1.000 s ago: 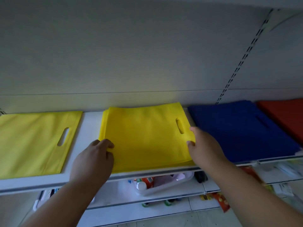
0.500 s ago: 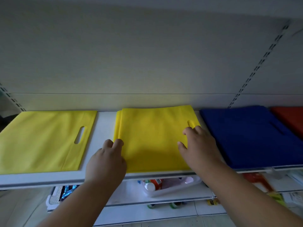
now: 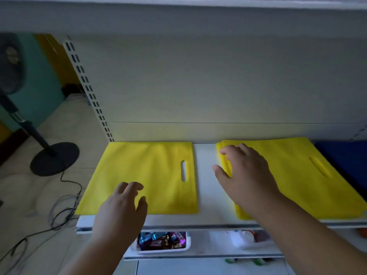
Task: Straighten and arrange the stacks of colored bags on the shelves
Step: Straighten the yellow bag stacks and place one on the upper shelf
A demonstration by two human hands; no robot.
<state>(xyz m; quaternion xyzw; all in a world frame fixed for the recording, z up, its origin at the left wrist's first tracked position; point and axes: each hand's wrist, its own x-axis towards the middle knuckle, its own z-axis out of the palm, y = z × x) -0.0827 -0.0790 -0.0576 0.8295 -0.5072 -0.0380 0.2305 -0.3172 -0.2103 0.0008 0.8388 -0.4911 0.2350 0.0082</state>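
Head view: you now face the left end of the shelf (image 3: 204, 175), whereas a second ago the middle yellow stack sat between your hands with the blue and red stacks to its right.
Landmark: the bare white strip of shelf between the two yellow stacks; every place below is given from it.
Left yellow stack (image 3: 143, 175): lies just left of the strip, flat, its handle slot on the edge nearest the strip (its edges look fairly square already).
Right yellow stack (image 3: 297, 179): lies just right of the strip, several layers fanned a little along the edge facing the strip.
Blue stack (image 3: 345, 155): only a corner shows, far right of the strip, beyond the right yellow stack.
Left hand (image 3: 121, 211): it has left the edge of the right yellow stack and now hovers over the near part of the left yellow stack, well left of the strip; its grip is released, fingers loosely bent and holding nothing.
Right hand (image 3: 246, 175): it has crossed from that stack's far edge to the edge by the strip; fingers spread across the top, thumb over the fanned side, no bag pinched that you can see, so the grip reads as released.
Meaning for the task: squaring of the right yellow stack looks nearly done, and your attention is shifting leftward.
Likely next: settle both palms on the left yellow stack and true its sides.
Below the shelf: a white tray of wrapped sweets (image 3: 162, 241) sits under the strip, slightly left.
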